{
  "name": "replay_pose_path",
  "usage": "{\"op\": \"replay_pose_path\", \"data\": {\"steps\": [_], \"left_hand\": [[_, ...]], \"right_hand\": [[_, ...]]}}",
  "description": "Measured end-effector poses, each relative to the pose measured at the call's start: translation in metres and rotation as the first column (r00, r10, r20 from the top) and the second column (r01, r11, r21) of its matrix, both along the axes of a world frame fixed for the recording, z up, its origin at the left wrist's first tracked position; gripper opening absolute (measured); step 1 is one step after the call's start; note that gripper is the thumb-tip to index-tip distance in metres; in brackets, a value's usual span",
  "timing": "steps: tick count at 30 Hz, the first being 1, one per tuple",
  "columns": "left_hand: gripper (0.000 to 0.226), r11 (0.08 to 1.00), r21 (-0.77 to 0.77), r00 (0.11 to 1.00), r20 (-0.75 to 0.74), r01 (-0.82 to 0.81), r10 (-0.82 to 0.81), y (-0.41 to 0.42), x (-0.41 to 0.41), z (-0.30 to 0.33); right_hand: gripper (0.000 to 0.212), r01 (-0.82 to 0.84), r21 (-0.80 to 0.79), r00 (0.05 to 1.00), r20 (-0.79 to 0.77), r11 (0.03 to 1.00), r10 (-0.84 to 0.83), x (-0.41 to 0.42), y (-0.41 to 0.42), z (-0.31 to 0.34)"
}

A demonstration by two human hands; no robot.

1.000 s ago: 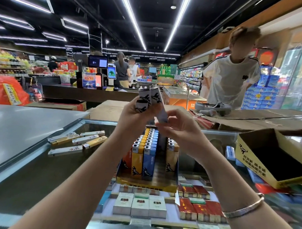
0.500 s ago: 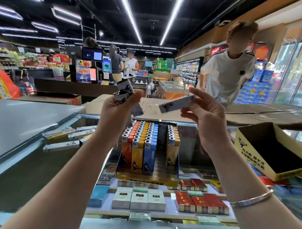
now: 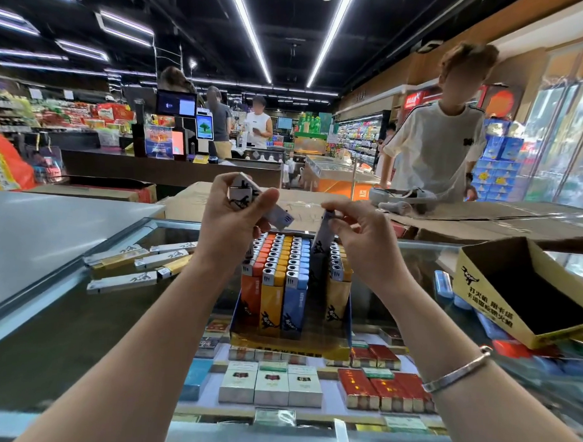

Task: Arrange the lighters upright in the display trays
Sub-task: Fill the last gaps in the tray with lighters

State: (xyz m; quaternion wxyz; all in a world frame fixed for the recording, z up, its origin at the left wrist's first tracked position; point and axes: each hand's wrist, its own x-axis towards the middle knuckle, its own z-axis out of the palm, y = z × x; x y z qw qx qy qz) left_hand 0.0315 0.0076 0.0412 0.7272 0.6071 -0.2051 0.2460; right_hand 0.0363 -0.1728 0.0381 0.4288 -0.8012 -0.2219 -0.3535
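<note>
One white lighter goes down into the tray's empty row.

The right hand [image 3: 362, 233] pinches a thin white lighter with a black dragon picture [image 3: 321, 243] by its top, so the bottom end can slide straight down into the open gap in the blue and yellow cardboard display tray [image 3: 292, 345]. That gap lies between the blue row and the yellow row of standing lighters [image 3: 283, 270]. The left hand [image 3: 232, 218] curls its fingers and thumb around a small bunch of spare white lighters [image 3: 251, 199], probably kept close so the next one is quick to take. More loose white and gold lighters [image 3: 140, 265] lie flat at the left on the glass counter top [image 3: 65, 318]. An empty yellow cardboard box [image 3: 525, 292] sits at the right. Cigarette packs show under the glass. Far behind are shop shelves, a checkout desk and a few people.
</note>
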Motion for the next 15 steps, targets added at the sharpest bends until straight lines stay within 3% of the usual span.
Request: {"op": "replay_pose_path", "data": {"steps": [9,15], "left_hand": [[0.018,0.999,-0.036,1.000,-0.004,0.005,-0.005,0.001,0.001,0.001],[0.024,0.999,0.001,0.997,-0.055,-0.047,0.047,0.004,0.002,0.001]], "right_hand": [[0.022,0.101,-0.209,0.981,-0.140,0.973,-0.132,0.011,0.005,0.000],[0.014,0.100,-0.323,0.958,-0.223,0.941,-0.179,0.015,0.008,0.004]]}}
